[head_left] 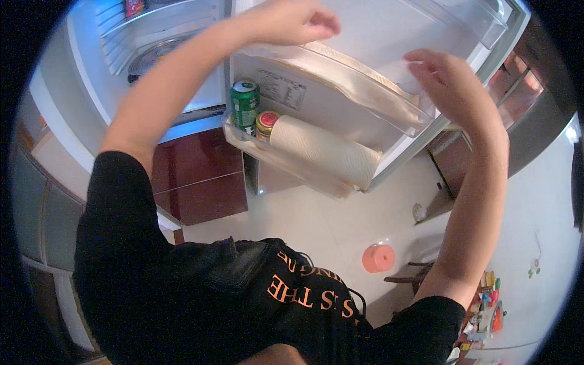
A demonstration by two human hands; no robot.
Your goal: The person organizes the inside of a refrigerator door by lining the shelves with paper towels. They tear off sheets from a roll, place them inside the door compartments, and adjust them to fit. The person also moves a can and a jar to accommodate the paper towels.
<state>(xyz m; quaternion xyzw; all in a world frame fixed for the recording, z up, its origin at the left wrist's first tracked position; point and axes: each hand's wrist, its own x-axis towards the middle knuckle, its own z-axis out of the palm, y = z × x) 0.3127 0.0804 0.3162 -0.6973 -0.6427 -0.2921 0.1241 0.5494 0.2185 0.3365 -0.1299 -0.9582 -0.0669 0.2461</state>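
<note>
Above the middle shelf (319, 73) of an open refrigerator door, my left hand (315, 23) hangs with loosely bent fingers and no visible object in them. My right hand (440, 70) is at that shelf's right end, fingers curled, beside a pale, blurred patch; whether it grips anything is unclear. Pale paper towel (360, 64) lies along the inside of this clear plastic shelf. The lower door shelf (292, 171) holds a green drink can (245, 105), a jar with a red lid (267, 121) and a paper towel roll (326, 148) lying on its side.
Left of the door, the lit fridge interior (159, 27) holds a round clear dish (159, 52). Dark red drawer fronts (200, 173) are below. A pink stool (378, 258) and a dark wooden chair (410, 278) stand on the tiled floor (315, 219). Small items (483, 310) crowd the lower right.
</note>
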